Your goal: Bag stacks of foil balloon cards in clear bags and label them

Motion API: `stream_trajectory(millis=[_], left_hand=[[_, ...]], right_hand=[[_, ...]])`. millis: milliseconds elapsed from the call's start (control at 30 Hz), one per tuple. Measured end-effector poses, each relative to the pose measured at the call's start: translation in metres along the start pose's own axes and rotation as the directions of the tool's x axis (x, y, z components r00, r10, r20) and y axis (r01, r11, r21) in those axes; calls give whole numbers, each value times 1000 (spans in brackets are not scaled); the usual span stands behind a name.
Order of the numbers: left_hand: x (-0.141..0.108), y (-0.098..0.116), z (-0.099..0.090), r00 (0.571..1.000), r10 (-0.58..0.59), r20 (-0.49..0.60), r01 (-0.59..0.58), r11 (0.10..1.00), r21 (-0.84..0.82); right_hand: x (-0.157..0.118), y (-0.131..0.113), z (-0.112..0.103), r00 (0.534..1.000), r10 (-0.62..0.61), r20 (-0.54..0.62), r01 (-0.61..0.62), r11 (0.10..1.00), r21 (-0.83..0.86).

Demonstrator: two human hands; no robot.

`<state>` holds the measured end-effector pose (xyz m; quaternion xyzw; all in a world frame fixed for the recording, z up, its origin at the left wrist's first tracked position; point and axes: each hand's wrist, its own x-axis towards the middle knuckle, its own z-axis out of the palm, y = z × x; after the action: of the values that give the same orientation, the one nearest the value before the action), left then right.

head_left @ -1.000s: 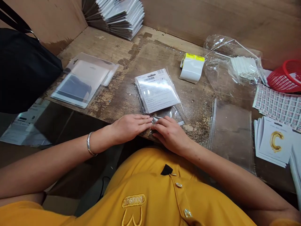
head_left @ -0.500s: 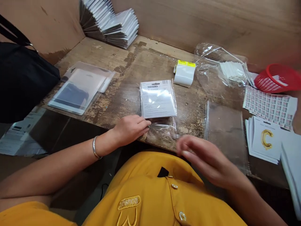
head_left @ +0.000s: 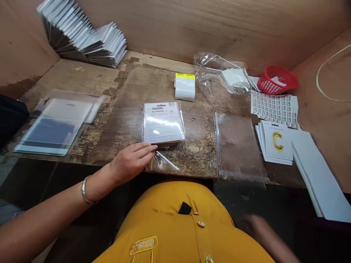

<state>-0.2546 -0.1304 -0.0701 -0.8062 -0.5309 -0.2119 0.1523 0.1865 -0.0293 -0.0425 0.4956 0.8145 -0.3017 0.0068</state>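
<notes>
A white printed card in a clear plastic sleeve (head_left: 163,126) lies on the worn wooden table (head_left: 117,124), in front of me. My left hand (head_left: 136,159) rests at its lower left corner, fingers together over the sleeve's open end; what its fingertips pinch, if anything, is hidden. A thin white strip (head_left: 167,160) shows on the clear film beside them. My right hand (head_left: 253,224) is below the table edge at the lower right, dark and smeared by motion, so its fingers cannot be made out.
Clear sleeves (head_left: 238,146) lie right of centre, beside cards with a gold letter C (head_left: 278,141). Behind are a sticker sheet (head_left: 274,107), a red basket (head_left: 276,82) and a label roll (head_left: 185,87). More sleeves (head_left: 55,124) lie left; packed cards (head_left: 82,36) stand at the back left.
My right hand has moved down and right, away from the table edge. My left hand stays by the sleeved card. The view has shifted right.
</notes>
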Motion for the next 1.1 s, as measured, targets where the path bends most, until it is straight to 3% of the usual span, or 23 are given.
stream_trajectory(millis=[100,133,167,200,300,367,433,533,667,867,967,1033,1100], left_hand=[[-1,-1,1,998,-59,7,59,996,-67],[-1,-1,1,997,-81,7,82,993,-87],[-1,-1,1,995,-103,6,103,989,-106],[-1,-1,1,993,-122,2,121,985,-125],[-2,-2,1,986,-167,0,164,968,-187],[-2,-4,1,978,-209,9,206,951,-232],[-2,-5,2,968,-250,26,248,930,-271],[-2,-5,2,957,-286,40,284,907,-311],[-1,-4,2,953,-301,42,297,894,-335],[3,-11,4,960,-273,-68,260,952,-159],[7,-14,4,949,-307,-67,281,926,-252],[9,-14,4,917,-399,-32,364,864,-347],[13,-16,2,852,-522,36,489,770,-411]], right_hand=[[32,-36,-12,981,-193,25,193,980,-36],[48,-53,-13,949,-304,-87,294,950,-107],[66,-70,-12,887,-414,-204,379,905,-193],[85,-87,-8,818,-525,-235,465,844,-266],[134,-125,13,627,-775,-75,717,612,-334],[157,-136,26,541,-841,8,802,513,-306],[170,-138,34,504,-863,29,833,477,-281],[180,-137,38,487,-874,-4,844,471,-257],[185,-141,43,515,-849,-118,819,528,-223],[189,-145,48,520,-834,-187,827,546,-133],[192,-151,47,518,-817,-253,836,546,-51],[194,-158,44,575,-768,-282,808,587,52],[196,-165,41,677,-679,-283,732,660,169]])
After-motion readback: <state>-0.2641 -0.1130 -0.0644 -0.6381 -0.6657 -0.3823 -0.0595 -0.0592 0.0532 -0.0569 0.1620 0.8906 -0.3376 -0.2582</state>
